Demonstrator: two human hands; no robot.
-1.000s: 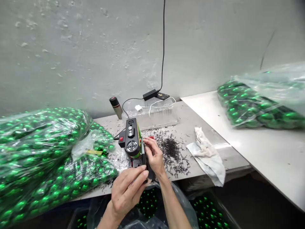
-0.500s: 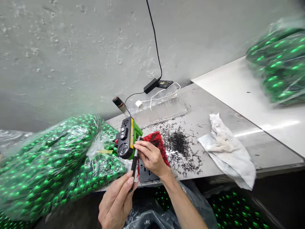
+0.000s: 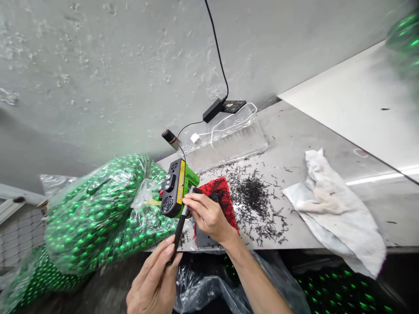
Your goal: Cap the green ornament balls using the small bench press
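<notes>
My left hand (image 3: 155, 279) pinches a slim, pen-shaped tool with a black handle (image 3: 178, 233). The tool slants up, and its silvery front end reaches the side of a small black-and-green machine (image 3: 173, 187) with a yellow label and round vents. Beside that front end, my right hand (image 3: 207, 216) is closed in a pinch against the machine's right side; whatever its fingertips hold is hidden. Beneath the right hand lie a red cloth (image 3: 226, 198) specked with black bits and a dark grey plate (image 3: 204, 237), partly covered by the hand.
Black slivers (image 3: 253, 194) lie heaped and scattered right of the cloth. Behind stands a clear plastic tray (image 3: 242, 141) with a white cable, near a black power adapter (image 3: 212, 110). Bagged green beads (image 3: 94, 213) bulge at left; a crumpled white cloth (image 3: 334, 209) overhangs the right front edge.
The view has shifted, so the right-hand bag is now mostly out of frame. My left hand and the tool's rear end have swung slightly left and down; the right hand keeps its pinch.
</notes>
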